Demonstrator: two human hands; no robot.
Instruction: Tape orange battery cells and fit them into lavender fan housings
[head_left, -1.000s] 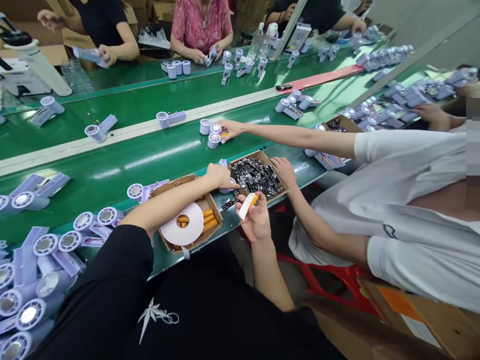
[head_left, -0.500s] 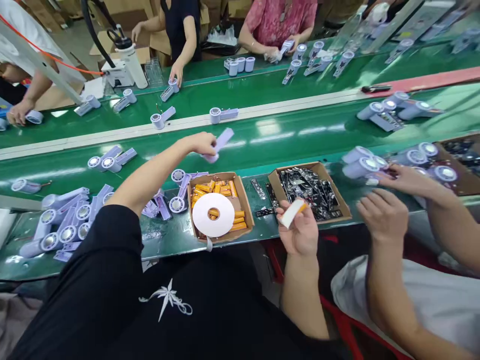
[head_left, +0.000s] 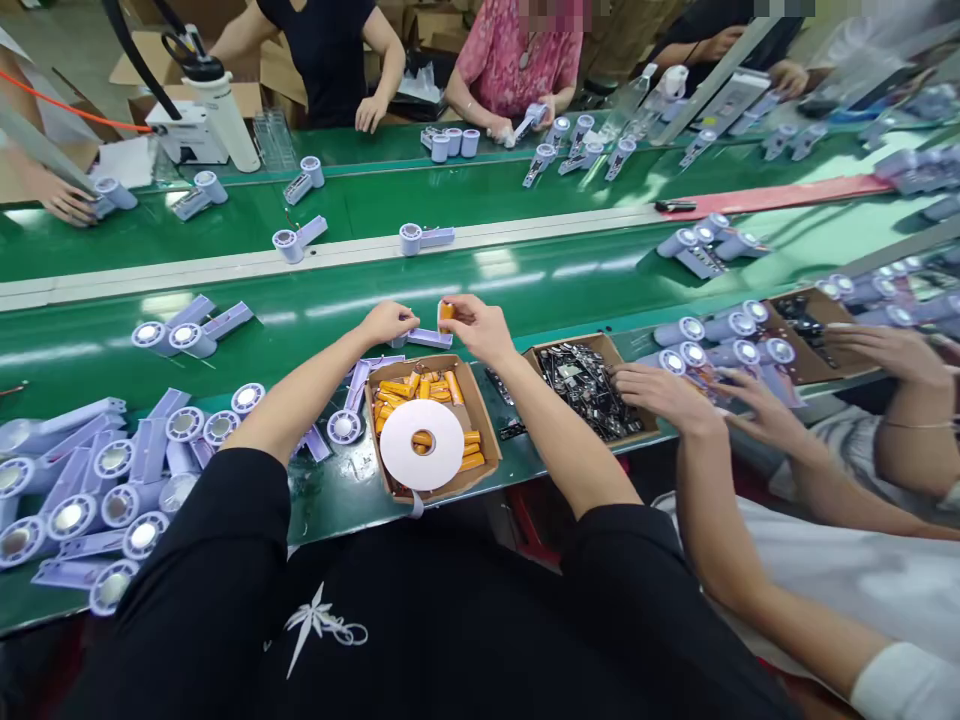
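Green belt [head_left: 525, 290] runs across in front of me, with a second lane beyond a pale divider. Lilac fan housings [head_left: 97, 480] lie heaped on the belt at my left; more sit loose further along.

Cardboard tray [head_left: 480, 415], directly before me on the belt's near edge: contains orange cells [head_left: 416, 385] and a white tape roll [head_left: 422, 445] lying flat on top of them. Second tray [head_left: 645, 425], just to the right: filled with dark circuit boards [head_left: 581, 385]; a co-worker's hand [head_left: 656, 390] rests at its right edge. A third box [head_left: 806, 335] further right holds dark parts I cannot make out.

My arms, in black sleeves, reach forward over the first tray, both hands meeting just beyond its far rim. My left hand [head_left: 388, 322] grips the head end of a lilac handle piece [head_left: 427, 338], fingers closed around it, the piece lying nearly flat over the belt. My right hand [head_left: 480, 325] pinches an orange cell [head_left: 445, 313] between thumb and fingertips, held right against the handle piece.
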